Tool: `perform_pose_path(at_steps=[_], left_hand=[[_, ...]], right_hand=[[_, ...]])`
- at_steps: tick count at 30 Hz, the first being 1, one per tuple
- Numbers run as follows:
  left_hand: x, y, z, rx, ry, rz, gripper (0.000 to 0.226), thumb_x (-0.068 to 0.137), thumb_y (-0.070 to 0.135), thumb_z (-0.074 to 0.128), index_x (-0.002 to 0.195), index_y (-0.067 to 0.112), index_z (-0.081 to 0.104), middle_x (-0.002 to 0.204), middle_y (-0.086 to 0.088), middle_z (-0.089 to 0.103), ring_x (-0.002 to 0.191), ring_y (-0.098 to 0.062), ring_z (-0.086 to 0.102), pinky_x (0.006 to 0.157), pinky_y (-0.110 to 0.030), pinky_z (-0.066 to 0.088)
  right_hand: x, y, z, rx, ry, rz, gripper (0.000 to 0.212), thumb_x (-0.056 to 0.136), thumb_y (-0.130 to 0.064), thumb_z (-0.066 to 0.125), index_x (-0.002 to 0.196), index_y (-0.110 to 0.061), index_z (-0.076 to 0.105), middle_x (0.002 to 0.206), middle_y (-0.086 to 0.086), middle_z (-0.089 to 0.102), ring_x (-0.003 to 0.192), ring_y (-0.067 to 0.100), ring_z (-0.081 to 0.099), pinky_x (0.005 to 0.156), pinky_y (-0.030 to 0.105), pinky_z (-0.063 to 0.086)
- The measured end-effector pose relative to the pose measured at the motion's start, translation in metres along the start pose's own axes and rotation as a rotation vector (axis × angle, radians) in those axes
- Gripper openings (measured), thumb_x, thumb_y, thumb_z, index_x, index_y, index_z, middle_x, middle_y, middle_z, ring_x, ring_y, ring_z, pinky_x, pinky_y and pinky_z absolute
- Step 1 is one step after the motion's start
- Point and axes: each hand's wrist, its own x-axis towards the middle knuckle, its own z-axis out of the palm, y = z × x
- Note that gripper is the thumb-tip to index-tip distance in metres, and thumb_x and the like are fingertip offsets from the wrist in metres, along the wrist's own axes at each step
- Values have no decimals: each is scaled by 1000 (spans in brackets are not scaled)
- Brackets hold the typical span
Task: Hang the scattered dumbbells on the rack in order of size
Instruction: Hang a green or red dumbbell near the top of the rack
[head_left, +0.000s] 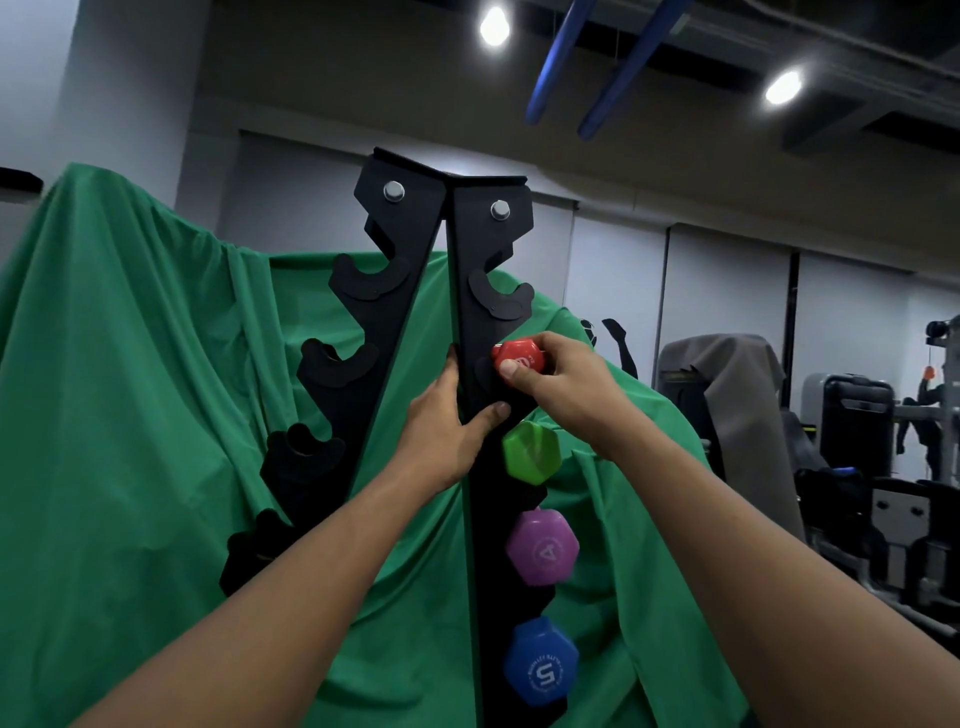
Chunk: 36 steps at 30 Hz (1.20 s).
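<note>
Standing close to black rack (470, 322), looking up its right upright. Rack is A-shaped, two notched uprights bolted at top, hooks stepping down each side.

My left hand (447, 431) grips right upright from inner side: fingers wrapped behind the edge, thumb pressed across the front face, just above green dumbbell (531, 450). Clamped on the metal, not on any weight.

My right hand (558, 382) pinches red dumbbell (519, 357), thumb on its near hex face, fingers curled over top and far side. Red sits against outer edge of right upright, at the hook right above green. Can't tell if handle is fully in the cradle; hand hides it.

Below, same upright, top to btm: green, then purple dumbbell (542, 546) marked 4, then blue dumbbell (540, 661) marked 5. All three hang in hooks, hex ends facing me, each bigger than the one above. Red is smallest of the four.

Two hooks above red hold nothing. Left upright hooks also bare.

Bkgd: green cloth (130, 389) draped behind rack. Gym machines (857, 431) to the right, one under a grey cover (727, 395). Two ceiling lights (493, 25) on, blue pipes (566, 52) overhead.
</note>
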Motion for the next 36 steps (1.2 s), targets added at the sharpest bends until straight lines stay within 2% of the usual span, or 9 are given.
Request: perform_pose_path(at_steps=[5,8,10,12,15,19,27,32,36], left_hand=[[-5,16,-8,52,-43,-8,84,89,44,76,159,31,30,140,0,63,128,-22,60,100,-25,45],[-9,30,-18,131,-86,-3,78,93,37,74,157,22,32,140,-6,62,129,-25,58,89,-15,34],[-13,39,-27,188,-125,-17,80,95,37,73,158,16,29,143,-10,60,132,-29,55,88,-15,33],[-19,48,-35,229,-174,-48,88,95,40,73,162,14,21,148,-11,56,136,-29,52,95,-19,35],[-28,62,-47,323,-233,-75,103,94,45,72,166,16,4,160,-14,43,146,-29,42,112,-29,35],[-40,75,-62,437,-287,-56,107,94,49,70,165,18,-3,165,-16,32,150,-31,36,119,-38,33],[-72,82,-87,570,-399,13,105,92,53,70,166,16,5,165,-15,33,151,-29,34,121,-36,32],[-106,76,-98,612,-419,29,103,91,56,70,165,16,11,164,-15,36,151,-29,35,121,-39,33],[-146,57,-98,592,-411,-20,98,91,55,71,165,19,16,162,-13,39,149,-27,37,121,-40,34]], right_hand=[[-5,-12,-4,-41,-31,40,38,93,-43,72,123,-21,65,108,-3,70,98,15,67,84,30,52],[-8,-24,-6,-82,-74,90,36,96,-44,67,122,-21,60,112,0,66,101,19,64,86,33,51],[-11,-30,-9,-134,-100,112,37,98,-45,63,124,-19,58,115,3,65,102,21,62,84,34,49],[-16,-34,-12,-169,-115,122,48,99,-49,60,134,-17,54,124,6,64,106,22,61,84,32,45],[-25,-36,-18,-220,-126,128,76,97,-57,62,153,-12,40,143,11,58,127,27,57,93,30,42],[-37,-43,-30,-248,-125,146,89,93,-62,64,159,-11,31,155,14,48,141,30,48,110,39,41],[-86,-58,-36,-308,-155,62,78,94,-55,68,154,-16,39,148,12,55,137,29,51,98,29,37],[-136,-52,-21,-340,-135,-37,73,93,-46,72,151,-12,45,149,11,56,139,29,50,112,35,37],[-191,-29,0,-285,-101,-95,58,92,-37,75,141,-12,56,137,8,64,127,24,58,104,25,37]])
